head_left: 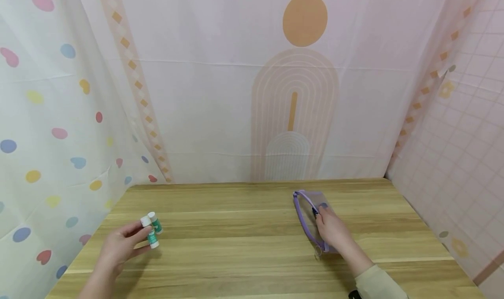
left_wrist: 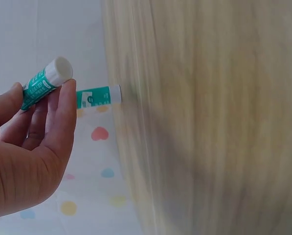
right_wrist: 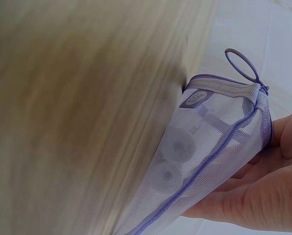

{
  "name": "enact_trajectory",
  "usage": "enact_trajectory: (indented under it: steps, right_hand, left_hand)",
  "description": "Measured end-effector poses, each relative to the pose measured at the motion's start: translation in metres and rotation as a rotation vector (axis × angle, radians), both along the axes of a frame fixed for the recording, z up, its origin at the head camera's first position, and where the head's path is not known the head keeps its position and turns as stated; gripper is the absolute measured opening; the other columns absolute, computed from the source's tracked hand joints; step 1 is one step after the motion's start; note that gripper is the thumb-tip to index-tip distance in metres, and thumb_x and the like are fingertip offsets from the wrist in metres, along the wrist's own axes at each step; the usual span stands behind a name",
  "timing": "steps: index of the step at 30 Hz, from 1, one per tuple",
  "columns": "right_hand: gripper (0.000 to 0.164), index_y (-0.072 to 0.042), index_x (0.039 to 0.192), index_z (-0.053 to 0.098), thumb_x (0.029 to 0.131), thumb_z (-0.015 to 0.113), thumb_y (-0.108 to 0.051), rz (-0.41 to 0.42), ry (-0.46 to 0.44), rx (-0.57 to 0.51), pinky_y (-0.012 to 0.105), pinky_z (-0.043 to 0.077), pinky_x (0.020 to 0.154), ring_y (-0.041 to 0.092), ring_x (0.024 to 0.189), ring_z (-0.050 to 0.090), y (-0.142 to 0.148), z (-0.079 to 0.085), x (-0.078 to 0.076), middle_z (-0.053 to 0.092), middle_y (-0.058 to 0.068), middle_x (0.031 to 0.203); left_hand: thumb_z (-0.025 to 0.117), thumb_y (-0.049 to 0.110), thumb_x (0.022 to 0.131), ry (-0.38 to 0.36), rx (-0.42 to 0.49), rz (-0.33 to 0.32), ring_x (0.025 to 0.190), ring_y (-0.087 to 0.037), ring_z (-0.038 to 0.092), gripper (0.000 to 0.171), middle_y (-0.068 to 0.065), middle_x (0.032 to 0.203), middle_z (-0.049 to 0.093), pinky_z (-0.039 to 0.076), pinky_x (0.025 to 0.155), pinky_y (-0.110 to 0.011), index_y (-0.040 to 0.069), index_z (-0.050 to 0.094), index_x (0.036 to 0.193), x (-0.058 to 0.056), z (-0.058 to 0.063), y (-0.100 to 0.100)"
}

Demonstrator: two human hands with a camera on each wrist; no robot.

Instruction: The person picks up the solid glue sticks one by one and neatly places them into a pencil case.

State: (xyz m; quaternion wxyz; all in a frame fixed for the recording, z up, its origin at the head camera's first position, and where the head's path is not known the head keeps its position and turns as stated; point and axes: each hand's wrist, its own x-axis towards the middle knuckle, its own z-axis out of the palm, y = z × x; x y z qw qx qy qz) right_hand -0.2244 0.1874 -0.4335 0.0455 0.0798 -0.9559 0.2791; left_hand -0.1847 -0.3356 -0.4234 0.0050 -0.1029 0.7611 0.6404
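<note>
While in L hand (head_left: 119, 245), glue stick (head_left: 152, 237) nr 2nd stick (head_left: 157, 226).

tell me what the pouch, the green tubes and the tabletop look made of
Pouch: soft-looking translucent mesh, probably synthetic; the fine weave shows. Green tubes: likely smooth plastic, with white ends and printed labels. Tabletop: wood or laminate, satin-looking, streaked grain.

Left hand (head_left: 119, 245) pinches green tube (head_left: 152, 238); right hand (head_left: 332, 229) apparently grips pouch (head_left: 302, 221).

glue sticks (head_left: 153, 238) left | pouch (head_left: 309, 220) right on table (head_left: 236, 229), items (right_wrist: 179, 145) apparently inside | curtain (head_left: 212, 115) behind
</note>
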Motion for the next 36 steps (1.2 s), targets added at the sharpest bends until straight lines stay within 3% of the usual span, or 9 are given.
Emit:
enact_trajectory:
  steps: [5, 13, 24, 36]
  right_hand:
    - [0.044, 0.02, 0.136, 0.042, 0.104, 0.037, -0.01, -0.006, -0.024, -0.012, 0.064, 0.032, 0.107, 0.054, 0.132, 0.035, 0.0, 0.002, 0.001, 0.04, 0.041, 0.139]
    - [0.044, 0.019, 0.137, 0.042, 0.105, 0.037, -0.011, -0.012, -0.034, -0.01, 0.063, 0.031, 0.108, 0.053, 0.133, 0.034, 0.0, 0.002, 0.001, 0.04, 0.04, 0.14]
    - [0.044, 0.019, 0.137, 0.042, 0.105, 0.036, -0.011, -0.009, -0.053, -0.025, 0.063, 0.029, 0.109, 0.052, 0.135, 0.032, -0.001, 0.004, 0.002, 0.041, 0.038, 0.141]
    - [0.044, 0.019, 0.138, 0.041, 0.105, 0.037, -0.011, -0.012, -0.041, -0.018, 0.063, 0.03, 0.109, 0.052, 0.134, 0.033, -0.001, 0.004, 0.002, 0.039, 0.039, 0.141]
  left_hand:
    - [0.065, 0.016, 0.097, 0.022, -0.025, -0.036, 0.088, -0.007, 0.067, 0.062, -0.001, 0.107, 0.067, 0.059, 0.08, -0.04, -0.015, 0.037, 0.143, 0.001, 0.003, 0.009]
    - [0.066, 0.015, 0.097, 0.023, -0.025, -0.05, 0.088, -0.01, 0.065, 0.06, 0.002, 0.101, 0.063, 0.059, 0.08, -0.041, -0.017, 0.039, 0.14, 0.0, 0.007, 0.023]
    - [0.067, 0.013, 0.096, 0.038, -0.013, -0.083, 0.09, -0.017, 0.063, 0.049, -0.005, 0.102, 0.06, 0.059, 0.08, -0.043, -0.015, 0.051, 0.132, -0.006, 0.002, 0.04]
    - [0.065, 0.013, 0.097, 0.024, -0.043, -0.12, 0.09, -0.021, 0.063, 0.051, -0.012, 0.107, 0.059, 0.06, 0.077, -0.044, -0.018, 0.047, 0.134, -0.013, -0.003, 0.063]
